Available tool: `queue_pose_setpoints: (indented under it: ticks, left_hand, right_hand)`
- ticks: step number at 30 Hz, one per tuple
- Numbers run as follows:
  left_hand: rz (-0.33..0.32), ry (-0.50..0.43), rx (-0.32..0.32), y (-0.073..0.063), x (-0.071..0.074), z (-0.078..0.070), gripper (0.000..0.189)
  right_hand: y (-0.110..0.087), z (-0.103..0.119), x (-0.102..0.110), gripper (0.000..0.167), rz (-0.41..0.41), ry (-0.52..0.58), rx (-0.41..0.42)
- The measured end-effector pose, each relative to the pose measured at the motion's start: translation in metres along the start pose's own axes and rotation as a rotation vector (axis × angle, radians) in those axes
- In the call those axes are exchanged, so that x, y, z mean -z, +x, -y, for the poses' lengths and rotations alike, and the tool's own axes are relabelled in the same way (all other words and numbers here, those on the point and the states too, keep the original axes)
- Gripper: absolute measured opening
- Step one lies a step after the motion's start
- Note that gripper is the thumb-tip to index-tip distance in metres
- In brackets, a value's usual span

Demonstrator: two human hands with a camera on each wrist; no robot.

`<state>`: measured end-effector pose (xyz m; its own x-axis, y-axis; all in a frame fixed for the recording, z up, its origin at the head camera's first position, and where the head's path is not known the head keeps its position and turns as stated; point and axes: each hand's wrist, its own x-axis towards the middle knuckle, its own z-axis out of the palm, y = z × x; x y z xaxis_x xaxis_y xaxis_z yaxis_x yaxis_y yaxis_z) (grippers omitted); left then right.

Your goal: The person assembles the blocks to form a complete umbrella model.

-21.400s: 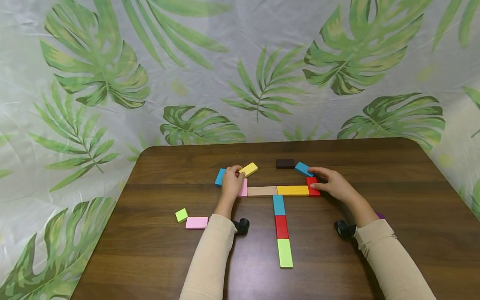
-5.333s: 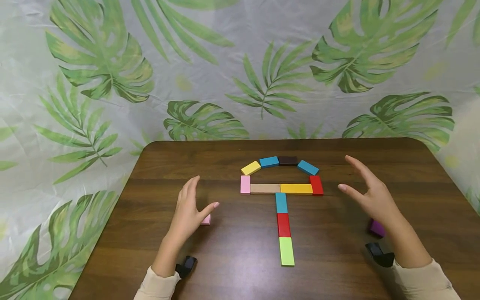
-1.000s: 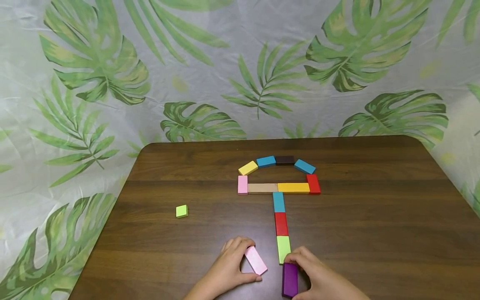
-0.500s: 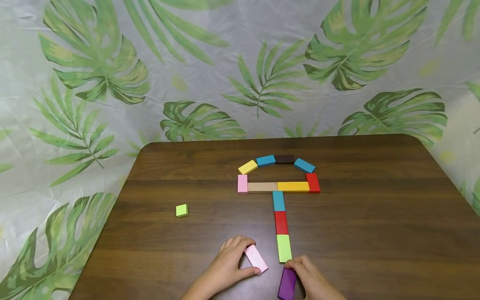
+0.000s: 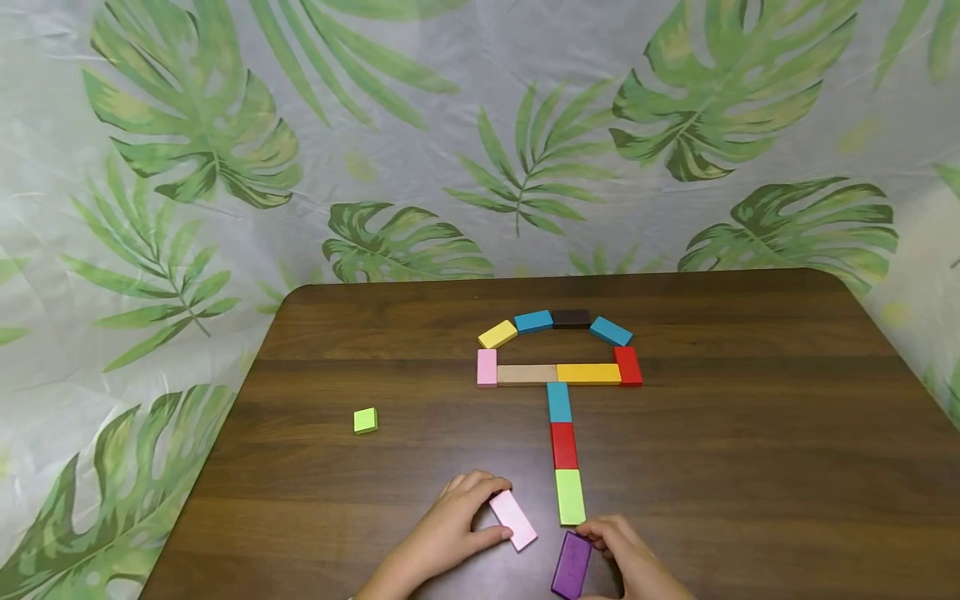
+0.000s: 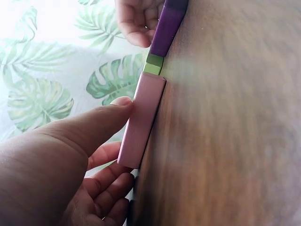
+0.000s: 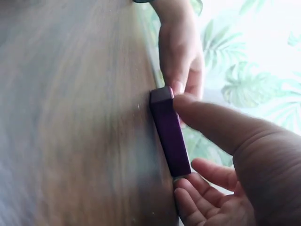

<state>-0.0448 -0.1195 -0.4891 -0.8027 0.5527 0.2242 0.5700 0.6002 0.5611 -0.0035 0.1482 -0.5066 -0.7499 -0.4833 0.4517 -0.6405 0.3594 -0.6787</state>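
My left hand [image 5: 446, 533] holds a light pink block [image 5: 513, 521] between thumb and fingers, at the near part of the table. The block lies flat, its near end slanting right. To its right, my right hand [image 5: 633, 557] grips a purple block [image 5: 572, 565] by its ends; in the right wrist view the thumb is on one end of the purple block [image 7: 169, 134] and the fingertips are at the other. It tilts, near end to the left, just below the light green block [image 5: 570, 497]. That green block ends a column with a red block [image 5: 564, 446] and a blue block [image 5: 558, 402].
Above the column runs a row of a tan block [image 5: 527, 373] and a yellow-orange block [image 5: 588, 373], flanked by a pink block [image 5: 487, 367] and a red block [image 5: 628, 367]. Several blocks arch over it, including a dark brown block [image 5: 572, 319]. A small green block [image 5: 365, 421] lies left.
Five seconds ago both hands were raised and apart; now they hold the pink and purple blocks near the column's foot. Over the last second the purple block turned, its near end swinging left.
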Motion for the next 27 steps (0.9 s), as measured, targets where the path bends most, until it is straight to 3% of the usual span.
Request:
queue_pose_setpoints:
  ticks: [4,8,11,15,22,27]
  left_hand:
    - [-0.003,0.003,0.001,0.0,0.0,0.0,0.044]
    - [-0.006,0.014,0.0,0.0,-0.001,-0.001,0.044]
    - [-0.009,0.025,-0.009,0.001,-0.002,-0.002,0.045]
    - [-0.011,0.037,-0.018,0.001,-0.003,-0.004,0.045]
    - [-0.004,0.05,-0.033,0.001,-0.004,-0.005,0.045]
    - [0.015,0.04,-0.057,0.001,-0.004,-0.007,0.045]
  right_hand:
    - [0.0,0.0,-0.002,0.063,-0.005,-0.05,0.014]
    - [0.002,0.006,-0.003,0.063,0.02,-0.074,-0.073]
    - [0.003,0.007,-0.005,0.063,0.016,-0.077,-0.093]
    - [0.003,0.007,-0.008,0.063,-0.028,-0.1,-0.062]
    - [0.003,0.008,-0.01,0.063,-0.049,-0.108,-0.095]
    - [0.003,0.007,-0.012,0.065,-0.075,-0.116,-0.056]
